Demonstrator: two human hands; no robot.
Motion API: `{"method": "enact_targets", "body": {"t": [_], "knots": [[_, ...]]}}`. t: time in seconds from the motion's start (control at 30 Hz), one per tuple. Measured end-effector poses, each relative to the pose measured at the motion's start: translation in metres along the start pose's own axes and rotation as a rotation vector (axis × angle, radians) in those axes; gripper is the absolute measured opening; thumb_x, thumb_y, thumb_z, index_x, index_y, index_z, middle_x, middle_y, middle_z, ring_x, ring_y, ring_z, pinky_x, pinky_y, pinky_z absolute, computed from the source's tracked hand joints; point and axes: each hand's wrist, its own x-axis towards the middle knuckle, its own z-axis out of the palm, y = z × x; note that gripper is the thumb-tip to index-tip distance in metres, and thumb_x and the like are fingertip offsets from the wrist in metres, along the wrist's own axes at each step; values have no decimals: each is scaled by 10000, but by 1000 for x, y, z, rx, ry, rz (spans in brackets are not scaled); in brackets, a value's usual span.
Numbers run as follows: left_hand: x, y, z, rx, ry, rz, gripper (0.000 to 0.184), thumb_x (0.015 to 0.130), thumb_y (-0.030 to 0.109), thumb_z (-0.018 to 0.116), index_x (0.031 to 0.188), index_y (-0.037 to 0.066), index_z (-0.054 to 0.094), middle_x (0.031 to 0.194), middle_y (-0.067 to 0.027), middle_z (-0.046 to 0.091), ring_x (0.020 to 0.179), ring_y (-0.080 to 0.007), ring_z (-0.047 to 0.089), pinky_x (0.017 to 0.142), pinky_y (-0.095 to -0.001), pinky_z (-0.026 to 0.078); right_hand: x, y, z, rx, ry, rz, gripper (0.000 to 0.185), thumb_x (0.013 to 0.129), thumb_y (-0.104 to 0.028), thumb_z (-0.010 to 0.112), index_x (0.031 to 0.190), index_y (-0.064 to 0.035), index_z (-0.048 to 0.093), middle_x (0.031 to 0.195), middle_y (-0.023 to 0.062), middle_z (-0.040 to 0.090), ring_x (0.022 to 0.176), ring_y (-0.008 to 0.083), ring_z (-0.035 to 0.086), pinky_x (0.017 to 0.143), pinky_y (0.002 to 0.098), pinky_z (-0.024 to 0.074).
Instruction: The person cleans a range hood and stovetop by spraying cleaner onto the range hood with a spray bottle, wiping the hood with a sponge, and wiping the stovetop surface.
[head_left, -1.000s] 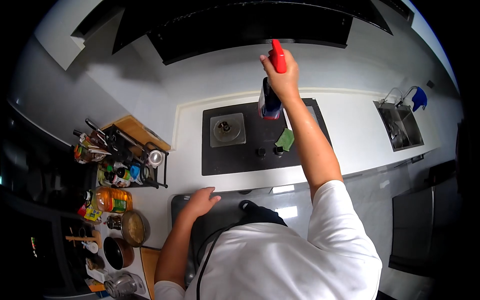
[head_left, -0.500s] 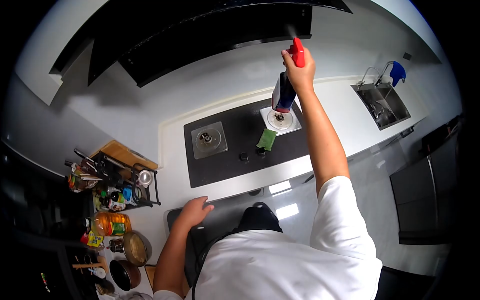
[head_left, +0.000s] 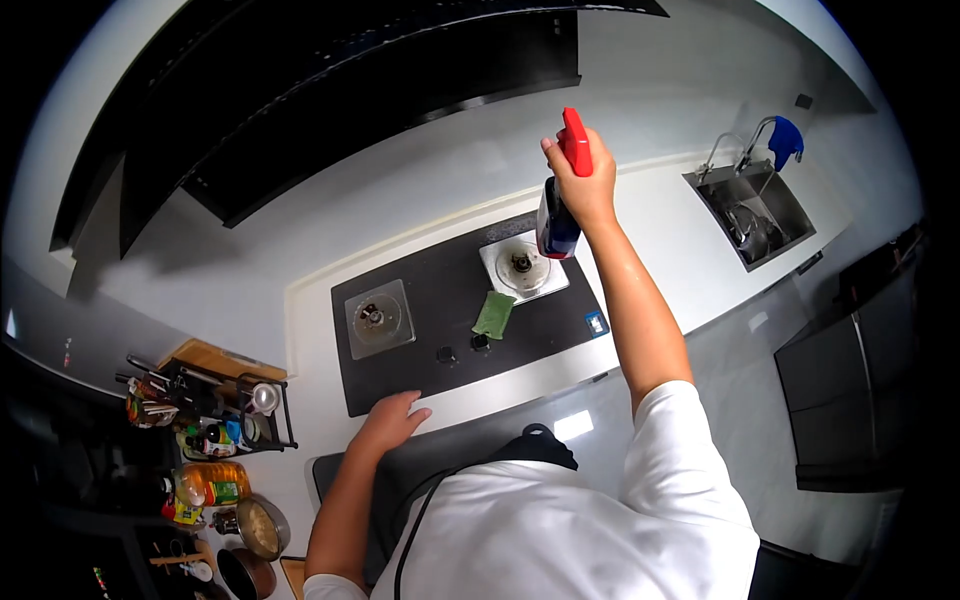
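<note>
My right hand (head_left: 588,180) is wrapped round the neck of a spray bottle (head_left: 557,225) with a red trigger head and a dark blue body. It is held up over the back right of the black cooktop (head_left: 430,300), its nozzle toward the range hood (head_left: 400,90). Below it is the right burner (head_left: 522,264) on its square metal plate, with a green scouring cloth (head_left: 494,315) at the plate's front edge. My left hand (head_left: 392,421) hangs with fingers apart by the counter's front edge, holding nothing. The left burner (head_left: 377,316) lies beyond it.
A sink (head_left: 755,215) with a faucet and a blue cloth (head_left: 786,142) is at the right. On the left stand a utensil and bottle rack (head_left: 220,400), an oil jug (head_left: 212,484), a steel bowl (head_left: 263,527) and a pot (head_left: 246,574).
My right hand has lowered the spray bottle away from the hood, and the mist at its nozzle is gone. The view has shifted; my left hand keeps nearly the same pose.
</note>
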Motion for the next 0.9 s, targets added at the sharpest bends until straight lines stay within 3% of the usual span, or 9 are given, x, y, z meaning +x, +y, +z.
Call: {"method": "enact_targets", "body": {"t": [0.1, 0.23, 0.6, 0.77, 0.9], "knots": [[30, 17, 11, -2, -5, -3, 572, 956, 359, 722, 1351, -41, 615, 1321, -244, 669, 1178, -352, 688, 1017, -410, 535, 3, 12, -14, 31, -28, -147, 349, 893, -213, 806, 1137, 2, 678, 979, 119, 745, 864, 204, 695, 804, 330, 546], [53, 41, 17, 17, -43, -7, 577, 954, 362, 724, 1355, -38, 615, 1317, -244, 672, 1173, -351, 689, 1011, -412, 539, 1, 17, -22, 86, -82, -90, 358, 903, -157, 791, 1196, 2, 661, 1049, 107, 747, 932, 190, 706, 836, 324, 550], [61, 60, 16, 91, -28, -25, 565, 950, 368, 722, 1354, -15, 626, 1281, -239, 685, 1120, -374, 695, 966, -425, 547, 41, 21, 21, 401, -62, -116, 377, 894, -157, 791, 1213, -5, 658, 1049, 89, 753, 947, 173, 718, 844, 311, 558], [64, 41, 30, 39, 90, -37, 549, 933, 347, 757, 1333, -12, 644, 1169, -247, 715, 1038, -361, 715, 900, -410, 560, 69, 24, 45, 538, -56, -225, 329, 894, -138, 777, 1158, 17, 658, 985, 84, 732, 888, 150, 695, 796, 296, 563], [69, 19, 48, -48, 117, -77, 548, 934, 331, 767, 1347, -4, 638, 1190, -246, 711, 1027, -344, 722, 888, -395, 564, 71, 28, 53, 569, -5, -158, 248, 887, -138, 777, 1052, 13, 671, 892, 50, 713, 771, 119, 658, 713, 270, 538]]}}
